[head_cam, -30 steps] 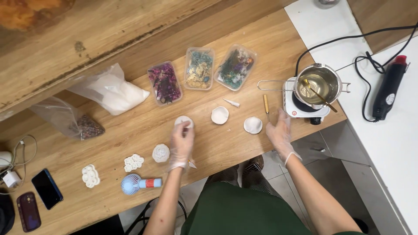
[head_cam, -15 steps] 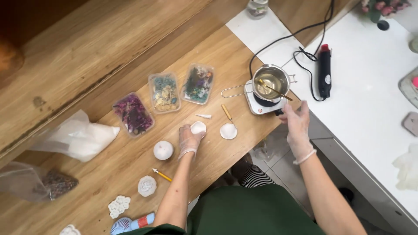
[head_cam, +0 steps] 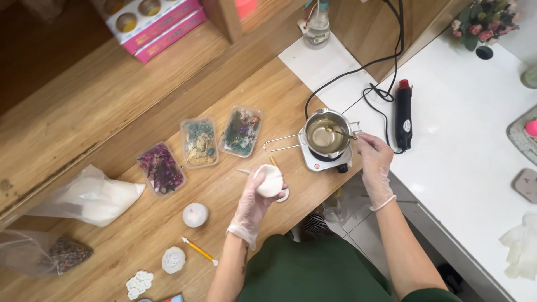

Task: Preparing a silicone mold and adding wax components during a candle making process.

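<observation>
My gloved left hand (head_cam: 254, 204) holds a small round white mould (head_cam: 269, 180) lifted above the wooden table (head_cam: 112, 112). My gloved right hand (head_cam: 373, 159) grips the handle of a spoon (head_cam: 338, 132) that dips into the yellow liquid in a small metal pot (head_cam: 324, 134). The pot stands on a little white electric hotplate (head_cam: 321, 161) at the table's right end. Another white round piece (head_cam: 283, 196) lies on the table just under my left hand.
Three clear trays of dried flowers (head_cam: 201, 142) lie in a row. A white round mould (head_cam: 195, 215), a flower-shaped mould (head_cam: 173, 260), a yellow stick (head_cam: 198, 250) and plastic bags (head_cam: 89, 196) are at the left. A black heat gun (head_cam: 404, 114) lies on the white counter (head_cam: 464, 151).
My left hand has lifted the white mould off the table and brought it nearer the pot. My right hand has moved up to take the spoon in the pot. The camera view shifted right.
</observation>
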